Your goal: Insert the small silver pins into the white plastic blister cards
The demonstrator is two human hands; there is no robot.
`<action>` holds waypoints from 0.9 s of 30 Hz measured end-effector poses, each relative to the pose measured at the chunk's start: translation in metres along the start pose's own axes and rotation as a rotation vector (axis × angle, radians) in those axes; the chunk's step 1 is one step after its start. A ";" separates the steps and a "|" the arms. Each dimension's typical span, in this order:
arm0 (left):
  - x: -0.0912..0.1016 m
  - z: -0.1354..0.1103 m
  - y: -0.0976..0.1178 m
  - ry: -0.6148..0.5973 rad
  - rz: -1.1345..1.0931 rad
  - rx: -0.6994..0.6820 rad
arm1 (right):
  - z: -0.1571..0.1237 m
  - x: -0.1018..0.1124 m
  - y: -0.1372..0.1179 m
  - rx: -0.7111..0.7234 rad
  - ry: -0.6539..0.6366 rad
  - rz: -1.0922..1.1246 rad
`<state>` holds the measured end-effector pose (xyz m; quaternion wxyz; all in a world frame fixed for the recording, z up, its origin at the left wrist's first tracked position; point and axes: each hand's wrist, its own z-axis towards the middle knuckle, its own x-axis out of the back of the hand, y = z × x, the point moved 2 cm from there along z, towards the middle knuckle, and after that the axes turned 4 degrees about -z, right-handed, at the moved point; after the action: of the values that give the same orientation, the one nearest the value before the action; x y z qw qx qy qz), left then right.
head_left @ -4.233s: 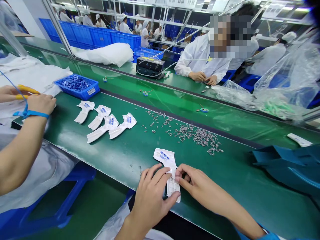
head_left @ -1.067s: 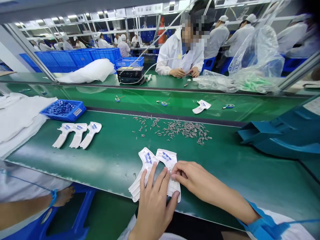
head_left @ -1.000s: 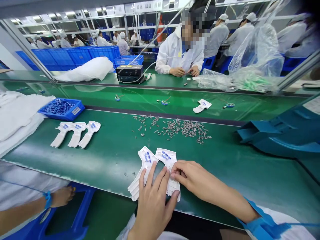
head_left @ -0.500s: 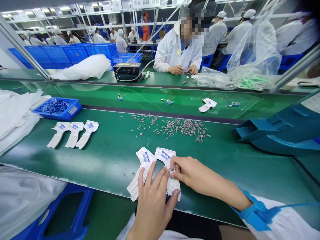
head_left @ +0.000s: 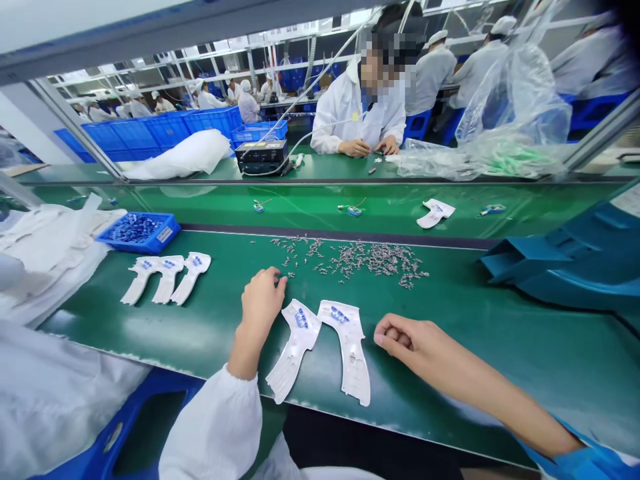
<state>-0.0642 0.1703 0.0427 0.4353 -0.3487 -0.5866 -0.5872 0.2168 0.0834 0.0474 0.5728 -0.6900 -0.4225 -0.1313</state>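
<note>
My left hand hovers left of the nearest loose metal pieces, fingers half curled, with a small gap between thumb and forefinger and nothing visible in it. Two white plastic handle shells lie before me, their upper ends close together. Small blue parts sit in the head of each shell. To the right of the right-hand shell, apart from it, is my right hand; its thumb and forefinger are pressed together, and what they may hold is hidden. Many small metal pieces are scattered beyond the shells.
Three more white shells lie at the left, near a blue tray of small blue parts. A teal bin stands at the right. Behind the bench edge, a green strip carries small wired parts and another shell. A co-worker sits opposite.
Both hands have let go of the right-hand shell. My left hand has moved up and left, towards the metal pieces; my right hand has moved right. The camera view has shifted slightly.
</note>
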 end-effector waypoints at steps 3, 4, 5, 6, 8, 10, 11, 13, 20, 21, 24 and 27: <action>-0.006 0.004 0.000 -0.014 0.002 -0.004 | -0.002 0.000 0.001 0.007 0.017 -0.003; -0.006 0.004 -0.001 -0.022 -0.004 -0.016 | -0.003 0.001 0.000 0.008 0.021 -0.001; -0.006 0.003 -0.001 -0.030 -0.014 -0.032 | -0.004 0.002 -0.001 0.010 0.022 0.002; -0.005 0.001 -0.002 -0.036 -0.028 -0.052 | -0.005 0.003 -0.003 0.013 0.021 0.006; -0.002 -0.005 -0.002 -0.047 -0.062 -0.104 | -0.008 0.005 -0.009 0.021 0.016 0.015; 0.001 -0.014 -0.001 -0.057 -0.102 -0.164 | -0.010 0.005 -0.015 0.026 0.009 0.027; 0.003 -0.020 0.001 -0.061 -0.123 -0.190 | -0.011 0.005 -0.019 0.027 0.003 0.037; 0.007 -0.034 0.009 -0.059 -0.161 -0.226 | -0.010 0.004 -0.024 0.032 -0.009 0.074; 0.010 -0.110 0.058 0.103 -0.554 -0.406 | 0.001 -0.010 -0.036 0.026 -0.115 0.605; 0.006 -0.119 0.064 0.139 -0.575 -0.430 | 0.003 -0.012 -0.037 0.021 -0.120 0.678; -0.005 -0.140 0.074 0.266 -0.596 -0.483 | 0.005 -0.016 -0.039 0.017 -0.110 0.796; -0.013 -0.147 0.076 0.334 -0.604 -0.512 | 0.005 -0.018 -0.040 0.009 -0.121 0.822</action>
<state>0.0254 0.0307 0.0501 0.2324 -0.1582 -0.4191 -0.8633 0.1751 0.0794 0.0609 0.5546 -0.8053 -0.1455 0.1509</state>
